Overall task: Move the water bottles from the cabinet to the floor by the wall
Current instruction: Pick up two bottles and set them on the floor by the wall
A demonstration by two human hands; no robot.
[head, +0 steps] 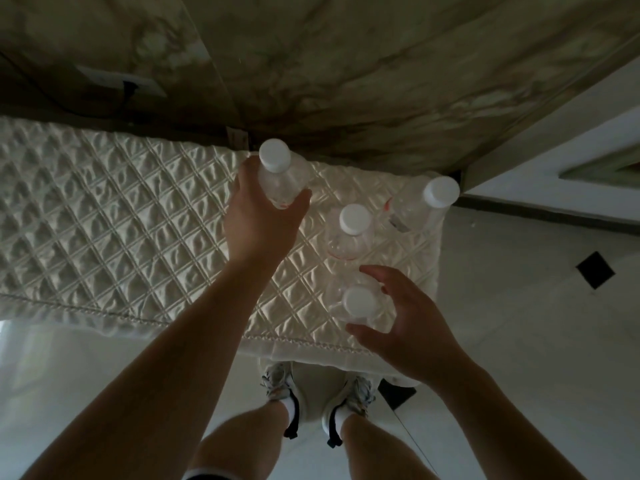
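Several clear water bottles with white caps stand on a cabinet covered by a quilted white cloth (104, 216). My left hand (263, 216) is wrapped around the far-left bottle (277, 168), just below its cap. My right hand (408, 320) curls around the nearest bottle (360, 301) with fingers spread on both sides of it; whether they press the bottle I cannot tell. A third bottle (353, 226) stands between the hands. The last bottle (436, 195) stands at the cabinet's far right corner.
A marbled wall (346, 64) rises right behind the cabinet, with a socket and black plug (128, 86) at the left. Pale tiled floor (536, 341) with dark diamond insets lies to the right and below. My two feet in white trainers (311, 393) stand at the cabinet's front edge.
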